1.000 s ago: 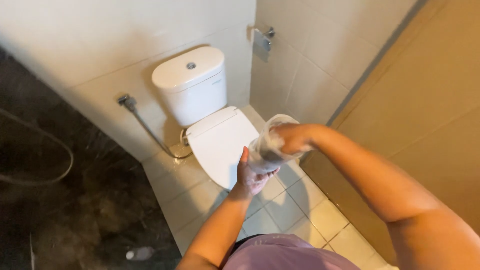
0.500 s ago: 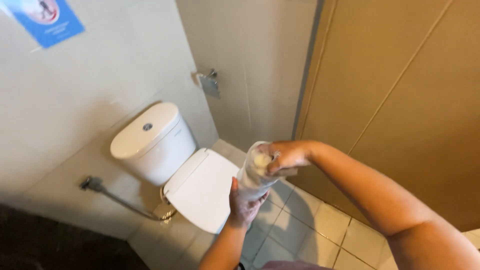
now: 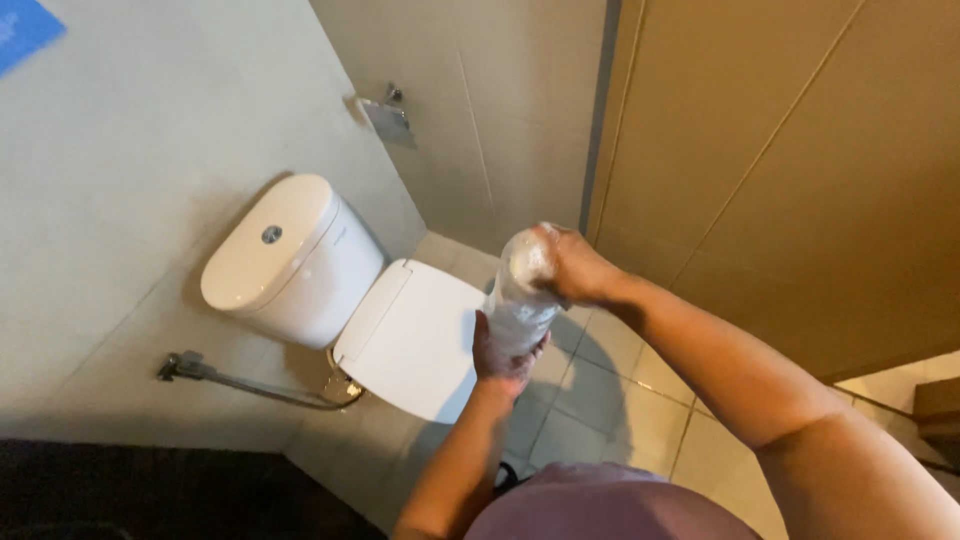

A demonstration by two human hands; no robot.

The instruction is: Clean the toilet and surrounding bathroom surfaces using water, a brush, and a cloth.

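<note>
- Left hand (image 3: 508, 352): grip wrapped around the lower end of the clear plastic-wrapped roll (image 3: 522, 292), supporting it from below
- Right hand (image 3: 572, 265): fingers pinching the wrap at the roll's top end
- Roll position: held upright in the air, above the front edge of the closed toilet lid (image 3: 420, 335), over the tiled floor (image 3: 590, 400)
- Recommended handling: keep the lower grip firm and work the wrap only at the top end

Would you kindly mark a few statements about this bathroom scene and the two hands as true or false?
1. Both hands grip a clear plastic-wrapped roll. True.
2. The toilet lid is raised. False: it is closed.
3. The right hand holds the roll's top end. True.
4. The left hand rests on the cistern. False: it supports the roll from below.
5. The paper holder on the wall carries a full roll. False: it looks empty.
</note>
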